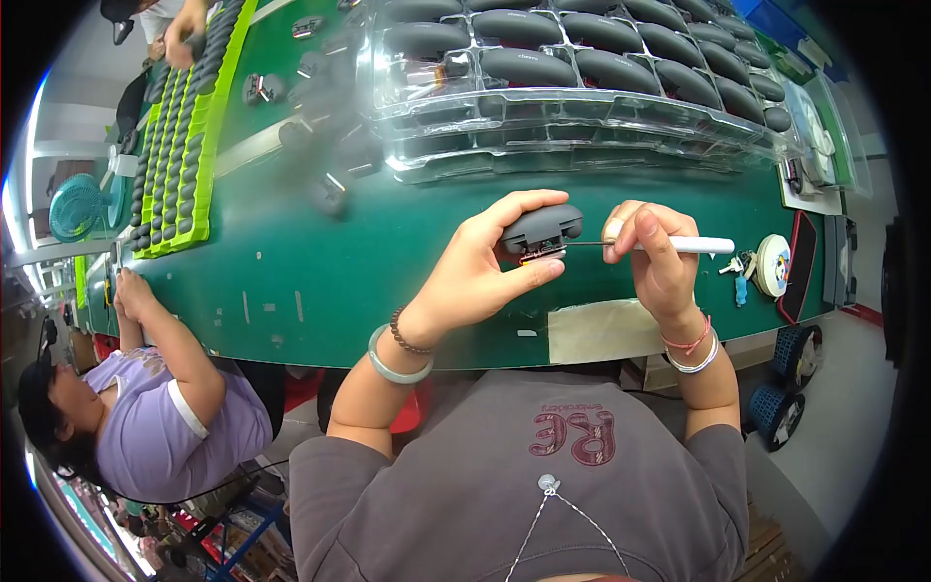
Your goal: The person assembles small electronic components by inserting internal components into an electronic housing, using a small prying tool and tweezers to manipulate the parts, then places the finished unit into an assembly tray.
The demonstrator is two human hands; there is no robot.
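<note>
My left hand (pixel 472 264) grips a dark grey rounded case (pixel 541 225) between thumb and fingers, above the green table. Small electronic parts and a reddish glow show along the case's lower side. In my right hand (pixel 656 254) is a slim screwdriver (pixel 706 244) with a white handle, held level. Its thin metal shaft points left, and the end meets the right side of the case. Whether the tip sits in a screw is too small to tell. A beige sheet (pixel 606 332) lies below my hands at the table's near edge.
Stacked clear plastic trays (pixel 582 131) full of dark grey cases stand at the back. Loose cases (pixel 330 194) lie to their left. A lime-green rack (pixel 199 184) holds rows of grey pieces. Keys (pixel 742 264) and a round white item (pixel 773 265) lie right. A co-worker (pixel 165 407) sits left.
</note>
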